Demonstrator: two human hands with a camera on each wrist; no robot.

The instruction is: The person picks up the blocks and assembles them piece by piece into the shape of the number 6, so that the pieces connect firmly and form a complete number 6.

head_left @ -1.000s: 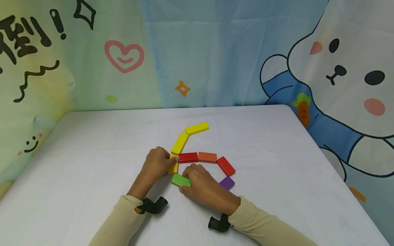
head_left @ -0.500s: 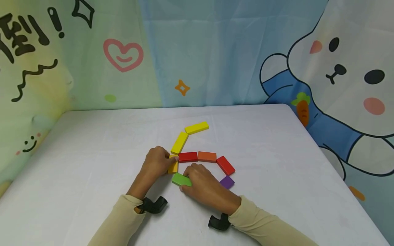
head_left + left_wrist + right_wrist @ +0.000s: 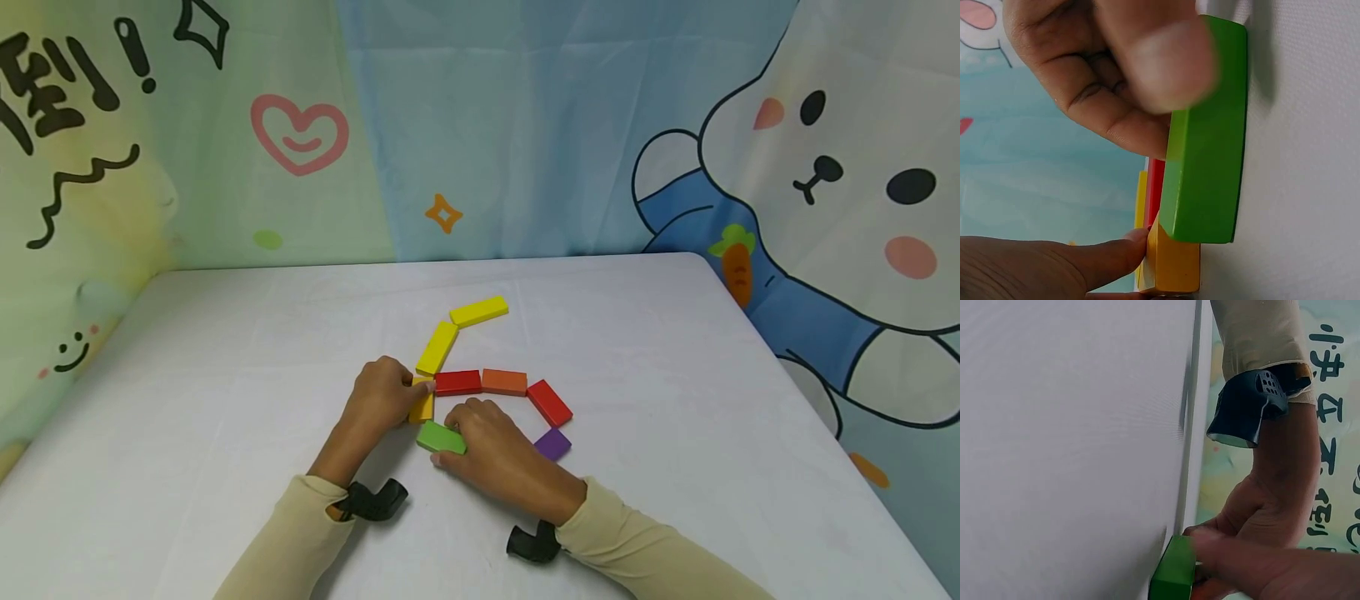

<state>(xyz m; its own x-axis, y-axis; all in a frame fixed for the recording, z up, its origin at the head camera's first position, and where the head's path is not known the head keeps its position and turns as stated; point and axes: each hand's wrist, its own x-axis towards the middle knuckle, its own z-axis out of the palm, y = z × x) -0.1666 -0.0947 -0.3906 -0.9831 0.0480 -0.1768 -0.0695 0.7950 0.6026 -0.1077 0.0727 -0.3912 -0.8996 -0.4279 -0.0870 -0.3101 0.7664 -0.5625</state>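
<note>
In the head view, my left hand pinches a yellow-orange block, its thumb on the side facing the red block. Close by, my right hand holds a green block between thumb and curled fingers. That green block lies flat on the cloth in the left wrist view, its end at the yellow-orange block. The right thumb is blurred there, so its exact contact is hard to tell. Part of a purple block is hidden behind my right hand.
Two yellow blocks run up and away from the yellow-orange one. An orange block and a second red block continue the row rightward. White cloth covers the table; a printed curtain hangs behind.
The green block has shifted very slightly left in the last half second, and my right thumb has slid left along its near side. My left hand and the other blocks stay in place.
</note>
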